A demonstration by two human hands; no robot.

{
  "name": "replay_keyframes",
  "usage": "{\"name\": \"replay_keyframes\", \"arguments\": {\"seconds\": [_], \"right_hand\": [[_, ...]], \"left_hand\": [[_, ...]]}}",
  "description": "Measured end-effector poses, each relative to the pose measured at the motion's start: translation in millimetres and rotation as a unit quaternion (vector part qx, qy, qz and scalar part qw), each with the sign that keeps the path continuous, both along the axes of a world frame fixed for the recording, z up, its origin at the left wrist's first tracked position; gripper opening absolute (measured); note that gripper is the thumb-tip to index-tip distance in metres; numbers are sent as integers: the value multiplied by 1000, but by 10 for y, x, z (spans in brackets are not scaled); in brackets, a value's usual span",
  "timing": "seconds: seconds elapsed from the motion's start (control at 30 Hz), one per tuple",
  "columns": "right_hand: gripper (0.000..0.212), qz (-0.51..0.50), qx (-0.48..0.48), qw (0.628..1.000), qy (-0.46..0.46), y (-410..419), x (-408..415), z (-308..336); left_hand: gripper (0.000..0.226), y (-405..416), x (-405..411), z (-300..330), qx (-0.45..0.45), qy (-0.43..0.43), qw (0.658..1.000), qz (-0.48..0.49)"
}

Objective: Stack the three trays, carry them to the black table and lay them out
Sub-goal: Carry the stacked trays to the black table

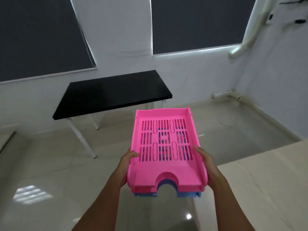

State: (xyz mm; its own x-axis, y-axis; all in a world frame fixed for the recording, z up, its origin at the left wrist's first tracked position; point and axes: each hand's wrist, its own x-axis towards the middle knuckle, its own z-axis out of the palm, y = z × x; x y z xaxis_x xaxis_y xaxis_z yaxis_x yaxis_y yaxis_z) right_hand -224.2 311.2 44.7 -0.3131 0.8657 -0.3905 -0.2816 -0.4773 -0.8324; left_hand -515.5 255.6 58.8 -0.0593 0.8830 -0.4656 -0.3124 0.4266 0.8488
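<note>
My left hand (129,161) and right hand (206,161) clamped the stack (165,147) between them; the table (110,93) lay well ahead. Loosely nested trays could slide forward if I tipped them.

Black table (106,95): rectangular top on white legs, stands on the floor against the white wall beneath the dark window blinds. Nothing lies on its top.

Floor (55,164): glossy pale tiles, window light reflected at lower left. The black table's legs rest on it directly.

Cream-coloured table (266,180): at right edge of view, only its near corner and part of the surface visible; one white leg shows below its corner. Visible part of the surface is bare.
</note>
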Motion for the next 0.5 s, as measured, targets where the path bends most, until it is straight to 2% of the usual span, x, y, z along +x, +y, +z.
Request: {"name": "replay_keyframes", "arguments": {"seconds": [0.17, 0.33, 0.5], "right_hand": [[63, 42, 11, 999, 15, 474, -759, 56], [65, 58, 20, 997, 38, 858, -1347, 47], [66, 73, 39, 996, 36, 1410, -1769, 66]], "left_hand": [[28, 172, -688, 82, 1, -9, 999, 48], [52, 450, -1204, 90, 20, -46, 994, 94], [54, 901, -1578, 69, 40, -51, 991, 114]]}}
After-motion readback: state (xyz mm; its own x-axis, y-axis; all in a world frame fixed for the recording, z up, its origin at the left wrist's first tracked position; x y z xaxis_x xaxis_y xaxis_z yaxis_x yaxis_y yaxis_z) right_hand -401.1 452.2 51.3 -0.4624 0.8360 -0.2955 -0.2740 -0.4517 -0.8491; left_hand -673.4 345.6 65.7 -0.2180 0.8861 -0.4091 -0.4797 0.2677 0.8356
